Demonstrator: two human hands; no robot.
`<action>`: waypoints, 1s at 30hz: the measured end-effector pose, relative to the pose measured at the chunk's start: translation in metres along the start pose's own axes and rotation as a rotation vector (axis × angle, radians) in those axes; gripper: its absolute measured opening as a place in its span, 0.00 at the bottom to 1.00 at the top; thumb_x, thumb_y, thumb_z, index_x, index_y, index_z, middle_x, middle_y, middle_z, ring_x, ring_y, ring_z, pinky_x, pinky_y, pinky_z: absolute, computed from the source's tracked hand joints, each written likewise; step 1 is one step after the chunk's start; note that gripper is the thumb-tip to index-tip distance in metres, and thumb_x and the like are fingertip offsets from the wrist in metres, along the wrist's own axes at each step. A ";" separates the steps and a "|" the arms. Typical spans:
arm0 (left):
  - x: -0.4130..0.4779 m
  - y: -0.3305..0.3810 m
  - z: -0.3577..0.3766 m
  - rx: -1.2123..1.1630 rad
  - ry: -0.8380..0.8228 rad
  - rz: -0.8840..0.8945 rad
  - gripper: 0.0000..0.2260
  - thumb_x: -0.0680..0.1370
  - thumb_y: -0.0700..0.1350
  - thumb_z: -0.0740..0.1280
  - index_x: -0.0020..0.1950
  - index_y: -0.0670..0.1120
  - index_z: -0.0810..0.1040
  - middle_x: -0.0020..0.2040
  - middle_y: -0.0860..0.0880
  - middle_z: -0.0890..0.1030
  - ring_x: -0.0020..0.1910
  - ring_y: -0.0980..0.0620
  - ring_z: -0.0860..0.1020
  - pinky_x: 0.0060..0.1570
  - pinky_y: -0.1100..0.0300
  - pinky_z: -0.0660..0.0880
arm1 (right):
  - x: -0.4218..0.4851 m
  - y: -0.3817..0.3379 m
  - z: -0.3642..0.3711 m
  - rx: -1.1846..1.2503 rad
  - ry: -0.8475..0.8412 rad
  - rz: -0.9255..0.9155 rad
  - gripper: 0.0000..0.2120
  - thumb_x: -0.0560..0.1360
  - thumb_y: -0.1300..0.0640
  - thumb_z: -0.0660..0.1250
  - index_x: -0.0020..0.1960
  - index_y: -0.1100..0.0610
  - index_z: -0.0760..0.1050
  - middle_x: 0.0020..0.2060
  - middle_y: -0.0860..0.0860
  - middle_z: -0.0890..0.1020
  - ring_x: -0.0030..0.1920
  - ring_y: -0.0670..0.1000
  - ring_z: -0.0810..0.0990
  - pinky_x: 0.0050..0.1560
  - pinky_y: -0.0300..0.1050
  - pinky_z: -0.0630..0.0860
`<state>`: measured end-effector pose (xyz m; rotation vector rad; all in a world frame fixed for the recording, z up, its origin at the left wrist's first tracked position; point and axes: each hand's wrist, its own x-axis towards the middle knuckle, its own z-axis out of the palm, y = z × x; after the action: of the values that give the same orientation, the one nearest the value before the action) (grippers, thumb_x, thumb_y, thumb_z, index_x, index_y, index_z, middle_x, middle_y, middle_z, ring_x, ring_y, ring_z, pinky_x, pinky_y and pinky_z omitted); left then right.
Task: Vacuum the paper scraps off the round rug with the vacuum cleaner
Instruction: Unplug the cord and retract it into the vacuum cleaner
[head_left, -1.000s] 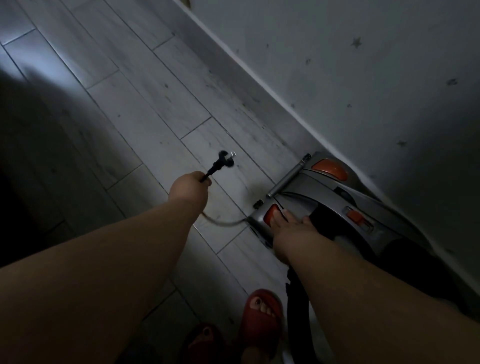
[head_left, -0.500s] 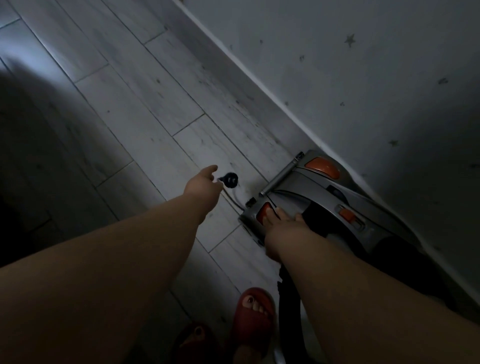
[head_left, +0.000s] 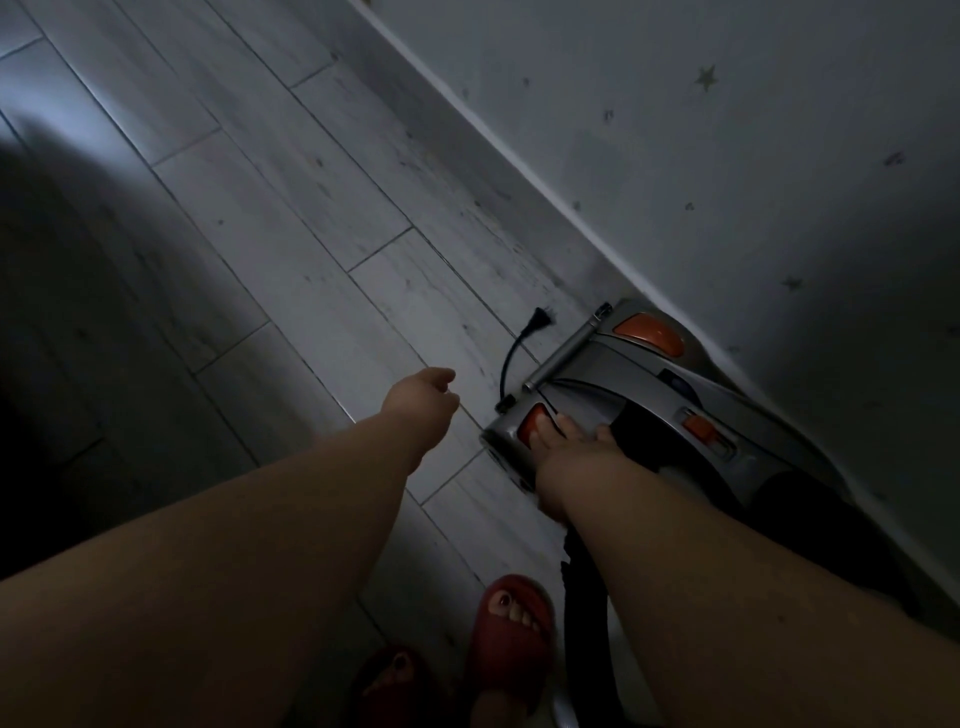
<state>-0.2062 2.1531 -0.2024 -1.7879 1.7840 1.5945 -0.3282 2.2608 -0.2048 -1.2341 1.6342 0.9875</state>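
Note:
A grey canister vacuum cleaner (head_left: 649, 395) with orange buttons lies on the floor along the wall. My right hand (head_left: 566, 457) rests on its near end, with straight fingers pressing an orange button (head_left: 530, 423). The black power plug (head_left: 537, 321) sticks out on a short length of cord beside the vacuum's rear. My left hand (head_left: 421, 400) hovers left of the vacuum, fingers loosely curled, holding nothing. No rug or paper scraps are in view.
Pale wood-look floor planks (head_left: 291, 218) stretch to the left, in shadow at the far left. A wall with small star marks (head_left: 727, 156) and a white skirting board runs along the right. My feet in red slippers (head_left: 511, 639) stand below, beside the black hose (head_left: 584, 597).
My left hand let go of the plug. The cord drew back into the vacuum, and the plug now sits close to its rear. My right hand kept pressing the orange button.

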 end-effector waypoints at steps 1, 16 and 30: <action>0.000 -0.001 0.002 0.008 -0.007 0.000 0.19 0.80 0.42 0.61 0.72 0.47 0.68 0.69 0.46 0.72 0.66 0.47 0.71 0.60 0.62 0.68 | 0.001 0.000 0.000 -0.010 -0.003 0.003 0.41 0.79 0.53 0.63 0.80 0.56 0.38 0.78 0.52 0.35 0.78 0.55 0.36 0.75 0.65 0.42; 0.000 0.001 0.031 0.056 -0.107 -0.024 0.19 0.80 0.41 0.62 0.71 0.45 0.69 0.68 0.45 0.73 0.67 0.47 0.70 0.67 0.59 0.65 | 0.002 0.004 0.003 -0.115 0.228 -0.018 0.30 0.81 0.54 0.57 0.80 0.55 0.50 0.80 0.52 0.45 0.78 0.56 0.35 0.74 0.65 0.39; -0.004 0.008 0.032 0.116 -0.101 -0.052 0.19 0.80 0.41 0.61 0.71 0.46 0.69 0.69 0.45 0.72 0.67 0.47 0.70 0.66 0.59 0.66 | 0.000 0.006 -0.002 -0.032 0.255 -0.053 0.33 0.78 0.55 0.63 0.79 0.55 0.53 0.79 0.53 0.49 0.78 0.56 0.39 0.74 0.65 0.40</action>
<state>-0.2289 2.1761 -0.2083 -1.6585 1.7326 1.5015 -0.3347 2.2604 -0.2037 -1.4662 1.7748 0.8540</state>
